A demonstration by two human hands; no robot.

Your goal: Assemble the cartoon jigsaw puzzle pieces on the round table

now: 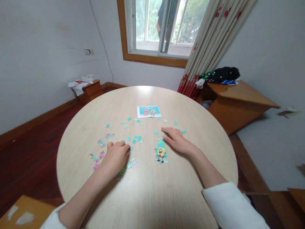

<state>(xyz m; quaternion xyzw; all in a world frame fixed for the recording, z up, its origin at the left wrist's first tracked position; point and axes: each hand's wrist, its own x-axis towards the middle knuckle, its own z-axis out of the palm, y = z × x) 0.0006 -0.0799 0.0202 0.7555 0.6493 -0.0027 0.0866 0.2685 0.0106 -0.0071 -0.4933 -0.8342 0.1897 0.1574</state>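
Observation:
My left hand (116, 156) is closed, its fingers curled down at a small teal puzzle piece (131, 149) by the fingertips. Loose pieces lie around it, such as a pink piece (96, 166) to its left and a pale green piece (129, 164) to its right. Fingers stretched out, my right hand (175, 139) rests on the table just above and right of a joined puzzle section (161, 152), which shows a yellow cartoon sponge on teal. Part of a teal piece shows by its fingers; what lies under the palm is hidden.
A printed reference picture (149, 111) lies beyond the pieces on the round wooden table (147, 197). More teal pieces (136, 138) are scattered between my hands. At the right stands a wooden cabinet (240, 105) with clothes (225, 74) on top; a curtain (205, 47) hangs beside the window.

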